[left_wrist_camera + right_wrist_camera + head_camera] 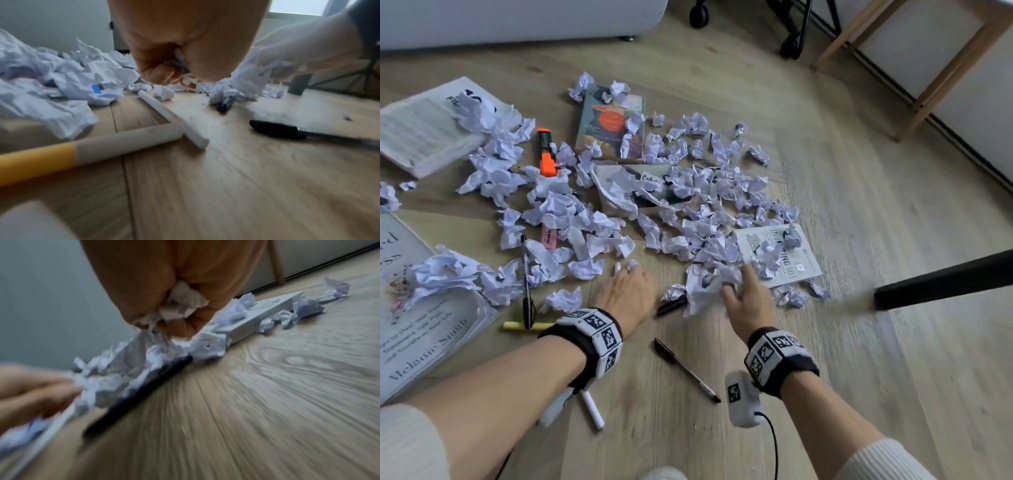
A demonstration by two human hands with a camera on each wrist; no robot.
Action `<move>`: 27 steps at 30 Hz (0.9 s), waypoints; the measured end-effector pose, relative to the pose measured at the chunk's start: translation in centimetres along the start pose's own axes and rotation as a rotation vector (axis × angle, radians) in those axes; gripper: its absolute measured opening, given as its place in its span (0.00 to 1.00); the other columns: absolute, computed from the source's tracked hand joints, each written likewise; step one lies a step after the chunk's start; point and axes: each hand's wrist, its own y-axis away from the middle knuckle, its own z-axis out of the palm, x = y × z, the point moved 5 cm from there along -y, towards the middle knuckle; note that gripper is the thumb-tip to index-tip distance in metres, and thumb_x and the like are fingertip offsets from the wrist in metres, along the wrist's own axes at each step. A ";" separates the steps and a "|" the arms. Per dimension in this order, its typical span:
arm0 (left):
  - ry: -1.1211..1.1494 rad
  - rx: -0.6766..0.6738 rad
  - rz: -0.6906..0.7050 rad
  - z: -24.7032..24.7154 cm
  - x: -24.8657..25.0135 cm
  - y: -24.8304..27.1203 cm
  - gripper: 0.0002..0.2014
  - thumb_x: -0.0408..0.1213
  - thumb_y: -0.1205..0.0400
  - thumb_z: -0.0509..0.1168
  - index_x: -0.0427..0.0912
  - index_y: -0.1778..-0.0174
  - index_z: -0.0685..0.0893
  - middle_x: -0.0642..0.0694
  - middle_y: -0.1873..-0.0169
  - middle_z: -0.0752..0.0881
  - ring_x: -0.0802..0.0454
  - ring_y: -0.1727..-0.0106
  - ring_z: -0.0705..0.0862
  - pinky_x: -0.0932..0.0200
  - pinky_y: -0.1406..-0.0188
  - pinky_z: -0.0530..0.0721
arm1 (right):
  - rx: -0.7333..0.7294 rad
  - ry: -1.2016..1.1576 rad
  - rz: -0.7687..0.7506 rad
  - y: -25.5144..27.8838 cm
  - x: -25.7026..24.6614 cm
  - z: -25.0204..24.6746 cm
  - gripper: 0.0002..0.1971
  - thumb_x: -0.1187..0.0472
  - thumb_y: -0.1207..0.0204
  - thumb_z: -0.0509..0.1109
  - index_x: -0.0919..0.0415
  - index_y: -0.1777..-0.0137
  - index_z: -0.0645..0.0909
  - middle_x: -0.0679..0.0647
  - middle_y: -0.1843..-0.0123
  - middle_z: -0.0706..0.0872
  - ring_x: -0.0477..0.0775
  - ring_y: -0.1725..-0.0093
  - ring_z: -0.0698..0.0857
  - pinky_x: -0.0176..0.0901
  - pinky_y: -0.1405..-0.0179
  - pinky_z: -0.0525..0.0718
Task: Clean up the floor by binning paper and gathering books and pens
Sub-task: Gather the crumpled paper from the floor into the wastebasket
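Observation:
Several crumpled white paper balls (681, 192) litter the wooden floor, lying among and on top of the books. My left hand (631, 275) is curled low over the floor and grips small paper scraps (182, 65). My right hand (736, 286) grips a bigger paper wad (703, 287), seen bunched in the fist (183, 305). A white book (780, 255) lies just beyond it, and a teal book (613, 123) lies farther back. A black marker (671, 305) sits between my hands. Nearer me lie a black pen (686, 370) and a white pen (592, 411).
An open book (424, 126) and a pale-covered book (414, 308) lie at the left. An orange highlighter (546, 150), a yellow highlighter (527, 325) and another black pen (526, 281) are among the paper. A black leg (941, 281) stands right, wooden furniture legs (945, 68) behind.

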 end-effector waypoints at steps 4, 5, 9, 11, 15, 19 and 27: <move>0.103 0.080 -0.077 -0.1 -1.0 -1.3 0.27 0.56 0.14 0.51 0.38 0.59 0.86 0.43 0.49 0.78 0.46 0.47 0.76 0.53 0.51 0.80 | 0.280 0.054 -0.020 -4.3 -1.0 -3.1 0.09 0.61 0.23 0.65 0.60 0.45 0.71 0.54 0.70 0.78 0.54 0.73 0.75 0.43 0.72 0.72; 0.120 0.110 -0.104 -0.2 -1.3 -1.8 0.25 0.55 0.15 0.54 0.37 0.58 0.86 0.43 0.47 0.76 0.46 0.45 0.75 0.53 0.52 0.80 | 0.274 0.122 -0.026 -5.4 -1.1 -3.0 0.13 0.57 0.23 0.64 0.60 0.41 0.70 0.56 0.64 0.80 0.58 0.68 0.78 0.44 0.68 0.73; 0.118 0.273 -0.140 -0.7 -2.3 -3.6 0.19 0.52 0.19 0.66 0.36 0.58 0.81 0.38 0.47 0.74 0.44 0.47 0.74 0.51 0.47 0.80 | 0.014 0.465 -0.023 -8.1 -1.0 0.3 0.38 0.30 0.26 0.57 0.46 0.21 0.52 0.61 0.40 0.73 0.62 0.52 0.81 0.56 0.55 0.86; 0.097 0.333 -0.172 -0.8 -3.2 -4.2 0.20 0.50 0.24 0.73 0.32 0.60 0.82 0.34 0.49 0.76 0.38 0.47 0.76 0.37 0.38 0.77 | -0.090 0.543 -0.073 -9.0 -1.3 2.0 0.47 0.22 0.32 0.53 0.41 0.18 0.42 0.64 0.32 0.67 0.64 0.45 0.81 0.58 0.51 0.87; 0.041 0.179 -0.324 0.2 -6.0 -4.3 0.31 0.60 0.28 0.71 0.32 0.51 0.81 0.32 0.37 0.73 0.31 0.25 0.66 0.15 0.32 0.56 | -0.238 0.597 -0.132 -10.4 -2.9 5.7 0.49 0.19 0.35 0.52 0.38 0.18 0.40 0.68 0.23 0.59 0.74 0.29 0.71 0.65 0.35 0.79; 0.036 0.065 -0.370 1.2 -8.2 -4.0 0.36 0.62 0.24 0.65 0.31 0.36 0.74 0.31 0.26 0.64 0.31 0.17 0.51 0.30 0.26 0.67 | -0.322 0.669 -0.354 -9.2 -6.3 9.2 0.33 0.37 0.26 0.63 0.47 0.24 0.59 0.64 0.32 0.66 0.69 0.40 0.75 0.57 0.43 0.80; -0.056 0.278 0.019 -0.2 -6.5 -3.3 0.14 0.33 0.24 0.47 0.43 0.61 0.80 0.42 0.64 0.80 0.42 0.64 0.79 0.48 0.64 0.79 | -0.529 0.355 -0.351 -6.7 -9.0 10.5 0.23 0.59 0.28 0.72 0.59 0.34 0.72 0.62 0.47 0.76 0.62 0.50 0.79 0.45 0.57 0.75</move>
